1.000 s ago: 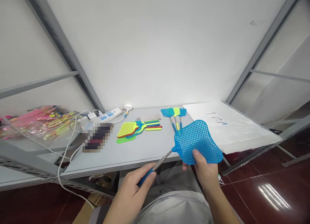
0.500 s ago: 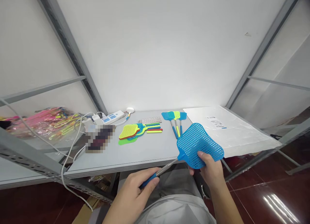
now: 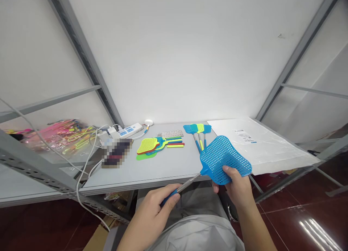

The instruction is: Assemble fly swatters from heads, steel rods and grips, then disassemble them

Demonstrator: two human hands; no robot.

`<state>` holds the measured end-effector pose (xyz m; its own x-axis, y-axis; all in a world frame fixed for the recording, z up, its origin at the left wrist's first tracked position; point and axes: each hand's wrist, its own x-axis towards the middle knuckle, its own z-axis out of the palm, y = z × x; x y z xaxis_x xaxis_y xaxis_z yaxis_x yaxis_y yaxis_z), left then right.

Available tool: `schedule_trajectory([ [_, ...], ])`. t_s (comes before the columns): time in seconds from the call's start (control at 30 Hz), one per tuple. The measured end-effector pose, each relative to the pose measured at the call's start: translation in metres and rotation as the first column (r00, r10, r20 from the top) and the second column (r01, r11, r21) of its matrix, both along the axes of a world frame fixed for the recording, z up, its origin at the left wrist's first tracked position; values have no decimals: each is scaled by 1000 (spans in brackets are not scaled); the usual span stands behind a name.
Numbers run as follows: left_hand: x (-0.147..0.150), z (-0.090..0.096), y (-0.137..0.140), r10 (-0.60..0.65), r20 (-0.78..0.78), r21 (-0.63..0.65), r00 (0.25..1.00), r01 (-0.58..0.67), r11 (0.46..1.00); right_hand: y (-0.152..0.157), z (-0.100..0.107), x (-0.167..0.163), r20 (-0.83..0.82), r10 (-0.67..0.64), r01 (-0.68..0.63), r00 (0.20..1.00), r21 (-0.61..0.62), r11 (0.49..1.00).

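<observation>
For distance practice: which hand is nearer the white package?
Right. The right hand, on the blue mesh head, is just short of the white package; the left hand, on the handle, is farther left.

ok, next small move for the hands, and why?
Probably lay the blue swatter beside the fanned swatters: its mesh head, in the right hand, and blue handle, in the left hand, are already joined by a metal shaft, much like those.

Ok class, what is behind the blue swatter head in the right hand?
Fingers of the right hand show slightly below the blue swatter head, otherwise covered. Beyond, the tabletop and white package are partly hidden.
</observation>
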<state>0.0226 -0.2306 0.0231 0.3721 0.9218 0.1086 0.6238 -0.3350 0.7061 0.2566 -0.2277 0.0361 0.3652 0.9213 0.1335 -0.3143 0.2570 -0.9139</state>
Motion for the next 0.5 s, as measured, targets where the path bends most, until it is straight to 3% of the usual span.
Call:
schedule_trajectory([
  [0.23, 1, 3, 1, -16, -7, 6, 1000, 16, 1000, 5, -11, 11, 67, 70, -69, 995, -24, 997],
  [0.37, 5, 2, 5, -25, 15, 83, 1000, 24, 996, 5, -10, 9, 111, 65, -63, 992, -20, 998],
  [0.5, 6, 1, 6, -42, 15, 116, 999, 40, 992, 5, -6, 9, 133, 144, -138, 981, -53, 989],
])
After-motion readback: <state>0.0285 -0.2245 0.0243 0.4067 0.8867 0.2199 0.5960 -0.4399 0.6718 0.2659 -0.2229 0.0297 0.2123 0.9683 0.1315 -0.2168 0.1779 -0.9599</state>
